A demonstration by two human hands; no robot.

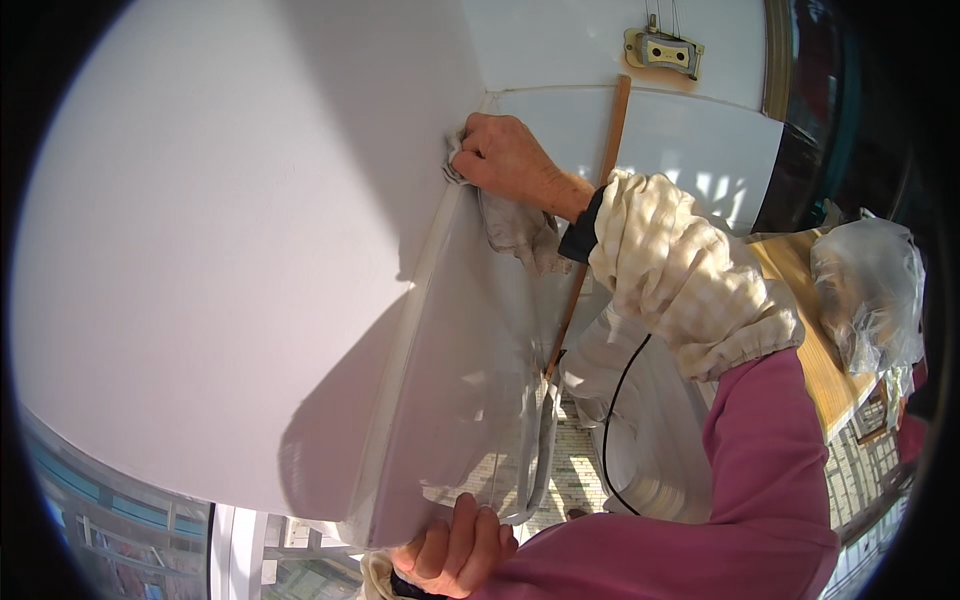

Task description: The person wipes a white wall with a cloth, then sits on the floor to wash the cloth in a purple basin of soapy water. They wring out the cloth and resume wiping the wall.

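Observation:
High in the view, my right hand (515,160) is closed around a greyish cleaning rag (515,225). A crumpled part of the rag presses against the white wall (240,230) by the corner, just above a pale ledge (405,330). The rest of it hangs below my wrist. A cream checked sleeve cover (690,270) wraps my right forearm. Down at the lower edge, my left hand (460,548) is beside the near end of the ledge with its fingers curled in. Whatever may be inside those fingers is hidden.
A wooden stick (600,200) leans in the corner behind my right wrist. Right of it are a wooden board (795,280) and a clear plastic bag (868,290). A black cord (612,430) hangs over white covered material (650,460). A metal fixture (663,52) is on the far wall.

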